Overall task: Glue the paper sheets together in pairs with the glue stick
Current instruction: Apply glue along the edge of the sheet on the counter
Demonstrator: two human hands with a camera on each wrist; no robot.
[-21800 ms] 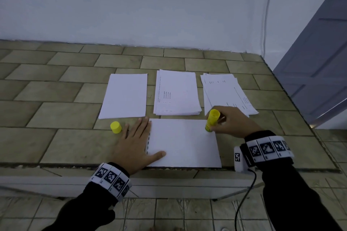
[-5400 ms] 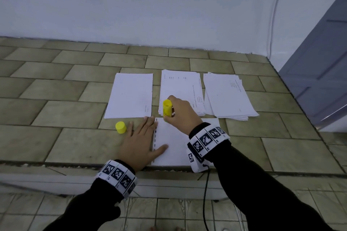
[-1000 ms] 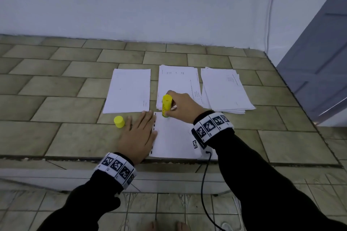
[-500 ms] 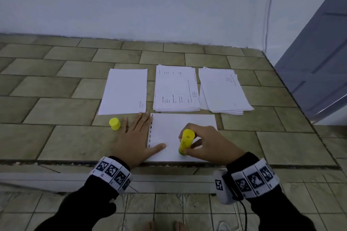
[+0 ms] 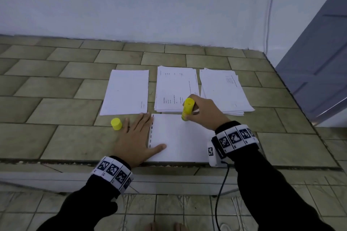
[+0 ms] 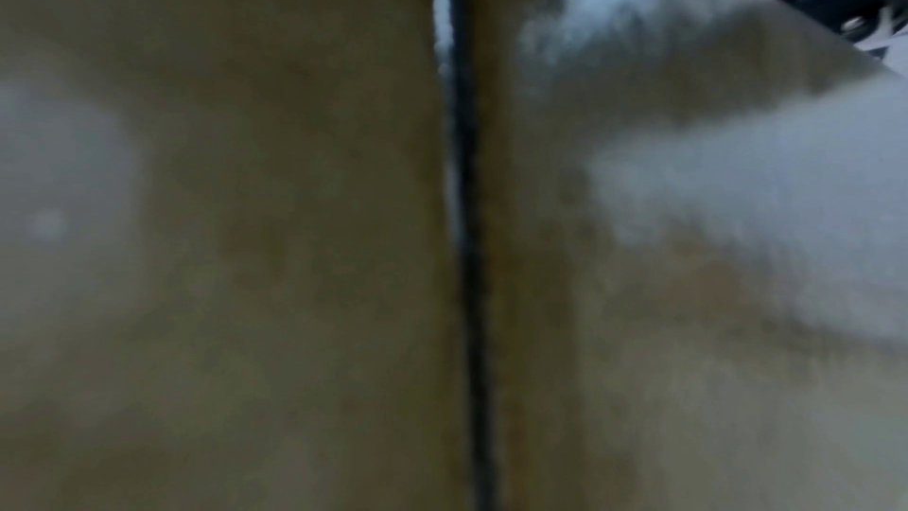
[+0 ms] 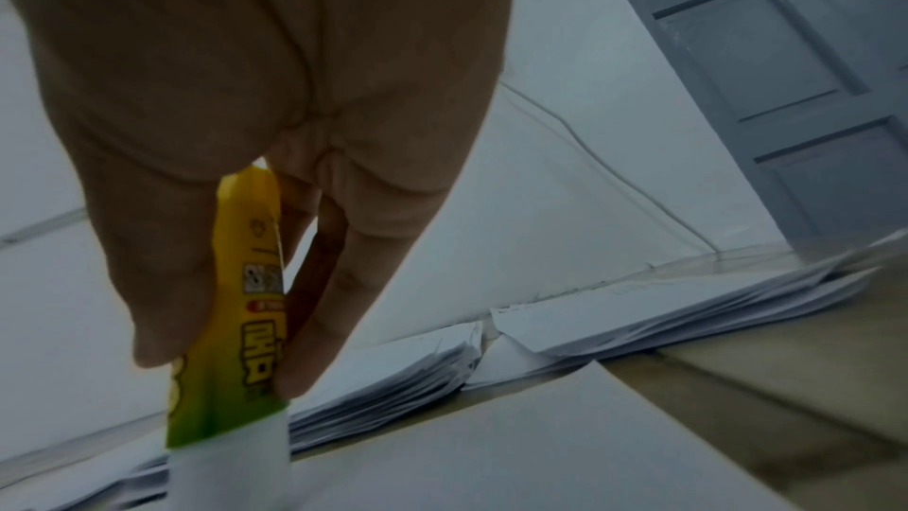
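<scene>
Nearest the ledge edge lay the working sheet (image 5: pixel 180 140), its near border almost flush with the drop. Pinned there by the left hand (image 5: pixel 135 137), flat and spread, thumb on the paper by the punched margin, fingers straight on the tile beside it; probably so placed to stop the sheet sliding under the strokes. Held upright in the right hand (image 5: pixel 204 113), fingers and thumb curled round the barrel, the glue stick (image 5: pixel 187 108), tip down on the sheet's far edge, seemingly mid-stroke. Seen from the right wrist, white glue end (image 7: pixel 231 453) pressed to the paper. Just left of the left hand stood the yellow cap (image 5: pixel 116 124), set aside within reach.

Farther back lay three lots of paper side by side: a blank left stack (image 5: pixel 125 93), a printed middle stack (image 5: pixel 176 90), a fanned right stack (image 5: pixel 223 92), close to the sheet's far edge. Little slack there for strokes; open tile to left and right. Beyond, the wall (image 5: pixel 150 5).
</scene>
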